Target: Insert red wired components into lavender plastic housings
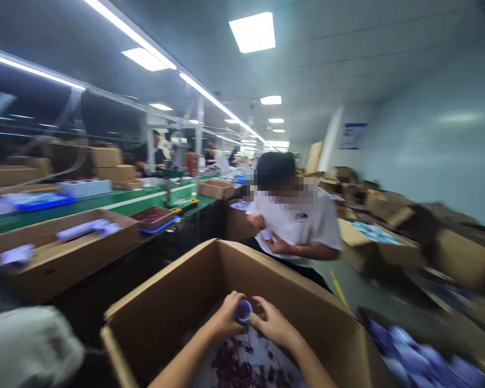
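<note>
In the head view, a small round purple cup-shaped part is held over a large cardboard box, its open mouth turned toward me. My left hand wraps its fingers and thumb round the left side of the part. On the other side, my right hand has curled fingers and its thumb at the rim; blur hides the exact contact. Below both hands, many small dark red pieces lie on a whitish liner inside the box.
Across the box sits a co-worker in a white shirt, holding a small purple part. A green conveyor line with cartons runs along the left. Purple items lie at lower right, and cardboard boxes are piled along the right wall.
</note>
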Demonstrator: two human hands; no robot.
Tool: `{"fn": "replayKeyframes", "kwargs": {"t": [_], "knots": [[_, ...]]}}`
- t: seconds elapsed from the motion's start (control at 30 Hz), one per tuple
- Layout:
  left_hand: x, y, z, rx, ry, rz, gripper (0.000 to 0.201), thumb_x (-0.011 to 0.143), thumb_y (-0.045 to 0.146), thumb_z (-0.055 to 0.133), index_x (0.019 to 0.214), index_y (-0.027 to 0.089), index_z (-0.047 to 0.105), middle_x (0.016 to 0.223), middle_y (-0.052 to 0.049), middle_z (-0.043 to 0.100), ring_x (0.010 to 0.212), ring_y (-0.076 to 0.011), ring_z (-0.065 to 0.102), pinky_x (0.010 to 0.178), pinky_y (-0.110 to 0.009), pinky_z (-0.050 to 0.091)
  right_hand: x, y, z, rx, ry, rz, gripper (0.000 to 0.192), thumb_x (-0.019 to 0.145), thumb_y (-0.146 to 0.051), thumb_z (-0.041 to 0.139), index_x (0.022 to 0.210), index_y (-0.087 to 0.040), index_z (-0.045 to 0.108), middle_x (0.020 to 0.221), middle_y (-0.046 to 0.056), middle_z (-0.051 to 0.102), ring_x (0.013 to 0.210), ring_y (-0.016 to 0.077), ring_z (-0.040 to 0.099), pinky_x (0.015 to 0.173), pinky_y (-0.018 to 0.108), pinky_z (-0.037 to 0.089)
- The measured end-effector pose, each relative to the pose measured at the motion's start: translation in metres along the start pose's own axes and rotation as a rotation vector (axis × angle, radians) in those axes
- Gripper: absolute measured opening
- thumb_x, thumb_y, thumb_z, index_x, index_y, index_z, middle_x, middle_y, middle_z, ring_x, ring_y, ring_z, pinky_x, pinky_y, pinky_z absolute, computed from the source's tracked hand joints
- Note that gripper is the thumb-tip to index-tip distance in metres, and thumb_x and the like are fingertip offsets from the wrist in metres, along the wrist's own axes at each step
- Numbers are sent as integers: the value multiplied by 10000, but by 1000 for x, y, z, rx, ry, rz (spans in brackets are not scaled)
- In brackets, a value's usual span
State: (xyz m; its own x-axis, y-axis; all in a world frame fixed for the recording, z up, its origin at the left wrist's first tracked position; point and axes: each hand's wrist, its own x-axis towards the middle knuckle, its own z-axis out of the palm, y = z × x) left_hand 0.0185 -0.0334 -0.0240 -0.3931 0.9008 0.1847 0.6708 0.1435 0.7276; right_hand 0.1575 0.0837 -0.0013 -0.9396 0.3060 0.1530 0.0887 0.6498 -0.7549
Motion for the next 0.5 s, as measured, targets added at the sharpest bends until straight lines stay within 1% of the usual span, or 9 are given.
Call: {"fn": "replayKeyframes", "kwargs": {"t": [0.03, 0.07, 0.1, 0.17, 0.27, 0.33, 0.4, 0.43, 0.5], "knots": [[0, -1, 2, -8, -14, 54, 671, 537, 129, 653, 1170, 211, 443, 1176, -91, 481, 1122, -260, 464, 1006, -427, 371, -2, -9, 0, 0, 7, -13, 459, 788, -352, 479, 1195, -155, 553, 1129, 119, 657, 934, 230, 663, 802, 344, 534], [1, -3, 5, -37, 41, 132, 699, 565, 157, 648, 1219, 217, 407, 1223, -106, 473, 1154, -270, 462, 1023, -451, 365, -3, -17, -1, -7, 29, 1, 396, 740, -327, 559, 1113, -201, 599, 1049, 63, 688, 913, 222, 666, 791, 318, 531], [3, -3, 8, -65, 67, 199, 724, 585, 176, 641, 1258, 214, 376, 1243, -116, 473, 1169, -278, 469, 1027, -471, 368, -4, -23, -3, -28, 74, 21, 397, 683, -320, 633, 1065, -217, 615, 1011, 44, 695, 906, 242, 664, 782, 330, 529], [6, -2, 15, -125, 111, 290, 698, 618, 235, 639, 1263, 193, 378, 1216, -129, 508, 1146, -292, 510, 1004, -496, 402, -10, -34, -8, -71, 163, 52, 436, 580, -324, 731, 994, -241, 626, 961, 9, 695, 905, 274, 657, 781, 351, 523], [4, 9, 22, -201, 160, 318, 681, 634, 372, 687, 1226, 183, 408, 1165, -136, 548, 1103, -317, 556, 957, -510, 455, -27, -45, -17, -112, 238, 61, 531, 485, -327, 802, 977, -266, 612, 914, -33, 690, 872, 265, 663, 738, 317, 527], [-1, 21, 24, -233, 156, 316, 723, 636, 446, 713, 1238, 210, 388, 1140, -117, 561, 1063, -309, 589, 930, -504, 486, -45, -48, -25, -107, 277, 45, 545, 526, -301, 802, 1029, -298, 594, 928, -39, 689, 863, 236, 668, 716, 282, 527], [-5, 33, 24, -224, 154, 335, 690, 687, 457, 687, 1261, 251, 366, 1149, -91, 550, 1027, -275, 612, 910, -482, 510, -68, -42, -39, -69, 367, 44, 512, 605, -308, 777, 1073, -342, 573, 922, -38, 688, 825, 210, 671, 699, 277, 530], [-7, 38, 23, -202, 166, 354, 638, 720, 446, 661, 1261, 267, 374, 1164, -83, 540, 1017, -259, 617, 899, -468, 521, -82, -35, -49, -50, 447, 70, 480, 636, -323, 761, 1074, -354, 567, 916, -37, 686, 812, 204, 668, 701, 282, 533], [-8, 47, 19, -134, 191, 386, 518, 765, 413, 612, 1232, 275, 435, 1169, -77, 537, 998, -240, 619, 860, -434, 545, -112, -14, -73, -37, 669, 184, 413, 686, -363, 712, 1065, -335, 552, 960, -16, 671, 864, 215, 654, 760, 303, 532]]}}
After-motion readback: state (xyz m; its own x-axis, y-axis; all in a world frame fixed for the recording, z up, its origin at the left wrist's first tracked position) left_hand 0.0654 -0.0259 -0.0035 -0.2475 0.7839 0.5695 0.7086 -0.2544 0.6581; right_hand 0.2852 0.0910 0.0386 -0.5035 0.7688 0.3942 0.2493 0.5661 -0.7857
